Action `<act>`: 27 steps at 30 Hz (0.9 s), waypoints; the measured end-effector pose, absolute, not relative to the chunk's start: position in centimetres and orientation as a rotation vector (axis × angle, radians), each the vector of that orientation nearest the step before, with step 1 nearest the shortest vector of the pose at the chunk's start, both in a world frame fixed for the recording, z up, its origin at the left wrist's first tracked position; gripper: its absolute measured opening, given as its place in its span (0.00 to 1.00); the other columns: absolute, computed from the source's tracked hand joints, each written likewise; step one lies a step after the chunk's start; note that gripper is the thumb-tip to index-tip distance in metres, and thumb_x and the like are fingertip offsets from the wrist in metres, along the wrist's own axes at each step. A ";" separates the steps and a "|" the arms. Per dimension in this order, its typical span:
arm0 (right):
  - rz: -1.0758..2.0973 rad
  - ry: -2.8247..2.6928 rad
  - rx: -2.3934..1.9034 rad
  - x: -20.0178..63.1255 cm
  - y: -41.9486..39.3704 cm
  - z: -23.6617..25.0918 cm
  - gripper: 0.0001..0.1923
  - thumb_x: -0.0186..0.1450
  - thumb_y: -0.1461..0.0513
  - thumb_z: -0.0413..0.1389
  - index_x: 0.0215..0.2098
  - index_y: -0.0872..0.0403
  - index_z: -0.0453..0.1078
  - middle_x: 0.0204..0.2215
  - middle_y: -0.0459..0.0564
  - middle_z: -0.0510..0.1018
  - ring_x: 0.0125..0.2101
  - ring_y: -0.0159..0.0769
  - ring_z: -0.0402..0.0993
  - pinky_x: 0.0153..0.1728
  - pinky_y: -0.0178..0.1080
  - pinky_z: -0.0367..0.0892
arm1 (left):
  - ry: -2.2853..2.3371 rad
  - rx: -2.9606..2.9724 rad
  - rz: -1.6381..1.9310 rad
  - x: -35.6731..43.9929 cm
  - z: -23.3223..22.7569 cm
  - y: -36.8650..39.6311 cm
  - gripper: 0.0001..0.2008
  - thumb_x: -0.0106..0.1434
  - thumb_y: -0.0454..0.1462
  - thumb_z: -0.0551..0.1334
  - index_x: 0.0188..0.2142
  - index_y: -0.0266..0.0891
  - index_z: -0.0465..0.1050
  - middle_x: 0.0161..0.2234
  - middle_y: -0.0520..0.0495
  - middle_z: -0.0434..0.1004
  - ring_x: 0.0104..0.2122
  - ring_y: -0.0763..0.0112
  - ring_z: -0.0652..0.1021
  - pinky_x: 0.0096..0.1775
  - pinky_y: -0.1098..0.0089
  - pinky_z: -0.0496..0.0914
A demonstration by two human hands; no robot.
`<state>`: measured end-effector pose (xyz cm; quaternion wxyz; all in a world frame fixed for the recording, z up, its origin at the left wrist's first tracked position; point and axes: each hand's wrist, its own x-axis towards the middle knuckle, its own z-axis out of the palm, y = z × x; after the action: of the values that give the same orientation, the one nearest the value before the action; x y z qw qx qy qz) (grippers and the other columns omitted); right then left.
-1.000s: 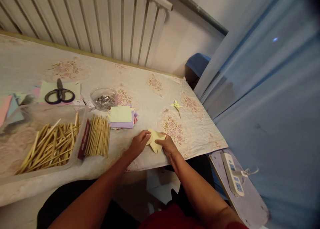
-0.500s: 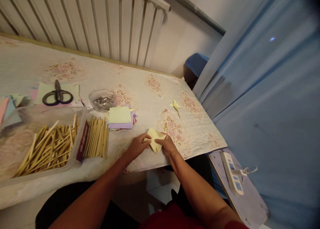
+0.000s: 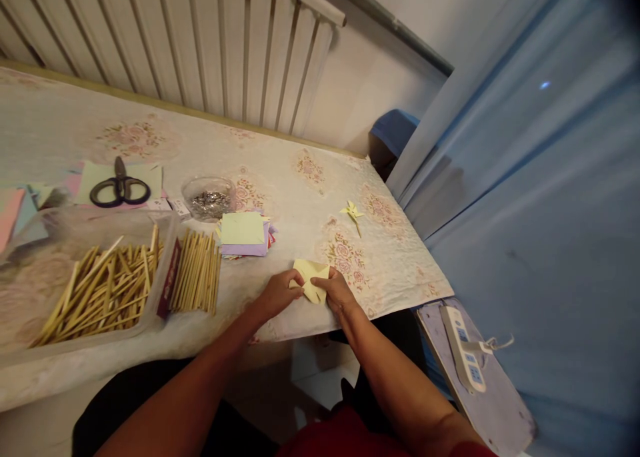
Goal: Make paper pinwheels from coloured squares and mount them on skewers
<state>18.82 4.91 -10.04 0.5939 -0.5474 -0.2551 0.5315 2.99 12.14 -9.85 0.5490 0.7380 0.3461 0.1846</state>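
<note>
A pale yellow folded paper (image 3: 311, 272) lies near the front edge of the table (image 3: 300, 177). My left hand (image 3: 277, 294) pinches its left side and my right hand (image 3: 336, 290) pinches its right side, fingertips almost meeting over the paper. Both hands rest low on the floral tablecloth. A stack of coloured paper squares (image 3: 244, 234) sits just behind my left hand. A small finished yellow paper pinwheel on a stick (image 3: 353, 212) lies farther back to the right.
Left of the stack lies a bundle of wooden sticks (image 3: 195, 270), and a clear tray (image 3: 95, 287) holds more. Scissors (image 3: 119, 189) rest on paper sheets behind, beside a clear bowl of small metal pieces (image 3: 209, 199). A power strip (image 3: 464, 350) sits on a board at right.
Both hands have stayed on the yellow paper, working its fold; the paper's shape has shifted slightly and looks more compact than a second ago.
</note>
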 end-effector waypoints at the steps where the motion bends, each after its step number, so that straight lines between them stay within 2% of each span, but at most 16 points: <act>1: 1.229 -0.589 -1.274 18.8 4.9 -9.9 0.20 0.45 0.65 0.65 0.37 0.56 0.73 0.29 0.48 0.80 0.23 0.34 0.73 0.28 0.37 0.69 | 0.812 1.738 0.443 3.0 -9.9 12.2 0.07 0.51 0.36 0.58 0.31 0.39 0.71 0.22 0.55 0.71 0.25 0.72 0.70 0.27 0.73 0.59; 6: 1.237 -0.580 -1.270 18.5 4.9 -9.5 0.20 0.45 0.63 0.65 0.37 0.55 0.73 0.29 0.49 0.81 0.23 0.35 0.73 0.27 0.37 0.69 | 0.781 1.716 0.487 3.0 -10.2 12.2 0.09 0.51 0.36 0.60 0.34 0.40 0.72 0.22 0.55 0.71 0.24 0.71 0.70 0.28 0.72 0.60; 13: 1.220 -0.581 -1.275 18.6 4.8 -9.4 0.17 0.47 0.62 0.65 0.35 0.56 0.73 0.25 0.46 0.79 0.21 0.33 0.71 0.24 0.34 0.66 | 0.725 1.815 0.543 3.0 -10.4 12.1 0.05 0.50 0.33 0.58 0.28 0.40 0.71 0.25 0.54 0.70 0.26 0.71 0.69 0.30 0.72 0.60; 17: 1.210 -0.586 -1.271 18.8 4.8 -9.7 0.15 0.47 0.63 0.64 0.34 0.56 0.72 0.25 0.46 0.79 0.20 0.32 0.70 0.24 0.34 0.65 | 0.692 1.830 0.539 3.0 -10.1 12.0 0.04 0.54 0.36 0.58 0.27 0.39 0.71 0.23 0.54 0.70 0.25 0.72 0.68 0.29 0.72 0.59; 21: 1.202 -0.578 -1.269 18.6 4.9 -9.9 0.17 0.46 0.64 0.64 0.35 0.56 0.73 0.26 0.46 0.80 0.22 0.33 0.71 0.26 0.35 0.66 | 0.719 1.791 0.576 3.0 -9.5 12.0 0.14 0.60 0.43 0.54 0.24 0.38 0.68 0.21 0.54 0.67 0.25 0.72 0.68 0.28 0.71 0.59; 23: 1.187 -0.564 -1.289 18.4 4.9 -9.9 0.16 0.45 0.64 0.64 0.34 0.56 0.73 0.25 0.46 0.80 0.22 0.33 0.71 0.26 0.36 0.66 | 0.772 1.756 0.619 3.1 -9.6 11.9 0.14 0.60 0.44 0.55 0.23 0.38 0.67 0.21 0.54 0.66 0.25 0.72 0.68 0.29 0.71 0.59; 26: 1.127 -0.541 -1.339 18.0 4.9 -9.9 0.16 0.45 0.64 0.64 0.33 0.55 0.73 0.25 0.46 0.79 0.22 0.34 0.71 0.27 0.36 0.66 | 0.887 1.624 0.710 3.4 -10.3 11.8 0.08 0.55 0.41 0.60 0.29 0.39 0.67 0.22 0.56 0.66 0.25 0.73 0.69 0.29 0.72 0.61; 27: 1.095 -0.537 -1.361 17.9 4.9 -10.0 0.15 0.45 0.64 0.63 0.33 0.55 0.73 0.25 0.45 0.79 0.22 0.34 0.72 0.27 0.37 0.66 | 0.921 1.550 0.749 3.6 -10.7 11.7 0.10 0.53 0.40 0.61 0.34 0.39 0.67 0.24 0.55 0.68 0.26 0.72 0.70 0.29 0.72 0.63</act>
<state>17.87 4.94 -10.01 0.6109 -0.5895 -0.2325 0.4746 3.61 11.72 -10.68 0.5602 0.6578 0.3906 0.3178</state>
